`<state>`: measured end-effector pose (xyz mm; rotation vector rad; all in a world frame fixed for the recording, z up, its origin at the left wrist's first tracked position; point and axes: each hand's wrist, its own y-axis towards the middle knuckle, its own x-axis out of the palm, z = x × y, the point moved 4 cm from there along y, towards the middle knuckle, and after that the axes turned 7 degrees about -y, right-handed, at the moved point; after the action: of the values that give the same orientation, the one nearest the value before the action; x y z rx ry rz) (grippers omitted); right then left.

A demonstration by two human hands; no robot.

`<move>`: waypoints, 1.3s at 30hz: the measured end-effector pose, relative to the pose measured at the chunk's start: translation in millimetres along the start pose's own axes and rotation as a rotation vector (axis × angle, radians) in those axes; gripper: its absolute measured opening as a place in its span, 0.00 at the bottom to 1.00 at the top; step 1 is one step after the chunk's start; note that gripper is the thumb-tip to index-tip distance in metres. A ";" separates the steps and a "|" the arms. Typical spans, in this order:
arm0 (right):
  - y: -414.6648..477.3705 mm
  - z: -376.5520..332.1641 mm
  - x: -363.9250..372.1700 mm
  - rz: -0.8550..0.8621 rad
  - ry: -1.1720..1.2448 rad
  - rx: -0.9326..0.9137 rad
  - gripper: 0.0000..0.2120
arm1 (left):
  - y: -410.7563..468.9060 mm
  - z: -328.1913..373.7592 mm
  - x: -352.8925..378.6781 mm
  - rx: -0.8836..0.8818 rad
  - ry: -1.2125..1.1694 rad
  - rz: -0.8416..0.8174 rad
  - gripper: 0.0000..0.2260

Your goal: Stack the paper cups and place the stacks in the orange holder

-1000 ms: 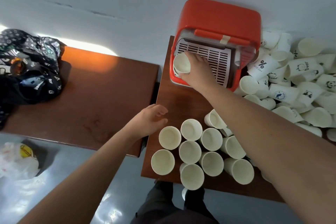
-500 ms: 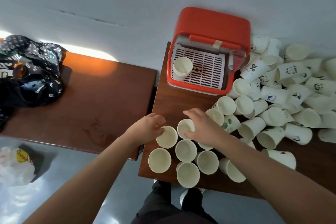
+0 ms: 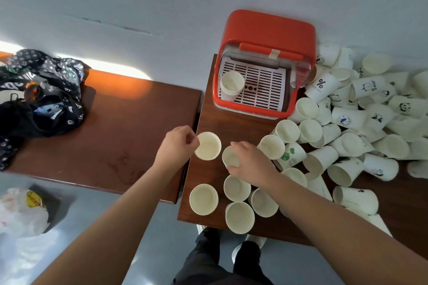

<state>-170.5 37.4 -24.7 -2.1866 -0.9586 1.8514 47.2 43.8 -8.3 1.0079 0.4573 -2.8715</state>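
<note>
- Lower left: white plastic bag (image 3: 20, 213) on the grey floor (image 3: 92, 206).
- Upper left: black patterned bag (image 3: 44, 92), slumped on the far end of the left table (image 3: 120, 136), which is dark brown wood.
- Centre: left hand (image 3: 177, 146), thumb and fingertips pinching the left rim of a paper cup (image 3: 208, 146). The cup is mouth-up, just right of the hand, at the left edge of the right table (image 3: 231, 122). Whether it rests on the wood cannot be told.
- Just right of that: right hand (image 3: 251, 164), fingers curled round a second cup (image 3: 230, 157). This cup shows at the hand's left side, under the fingers, mouth-up, near the first but apart from it.
- Lower centre: four upright cups (image 3: 203, 199), plain white, below the right hand. Three stand close together, one apart to the left.
- Upper centre-right: orange holder (image 3: 268, 37) with a white slotted tray (image 3: 261, 85) inside. A short stack (image 3: 232, 82) of nested cups stands in the tray's left corner.
- Right: heap of cups (image 3: 370, 122), printed and plain, many on their sides, spreading from beside the holder to the frame's right edge.
</note>
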 end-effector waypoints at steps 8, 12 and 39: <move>-5.0 0.0 -18.4 0.113 0.042 0.068 0.34 | 29.3 50.2 -40.8 -0.052 -0.296 0.207 0.04; -16.6 -0.1 -56.2 0.272 0.170 0.093 0.34 | 49.5 81.9 -48.8 -0.001 -0.363 0.231 0.04; 18.0 37.0 -164.4 0.781 0.530 0.234 0.26 | 157.3 121.5 3.5 0.239 0.176 0.219 0.05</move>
<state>-206.1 -75.3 96.7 -2.8749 0.2381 1.3166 -3.9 -142.3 39.3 1.2656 0.0068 -2.6972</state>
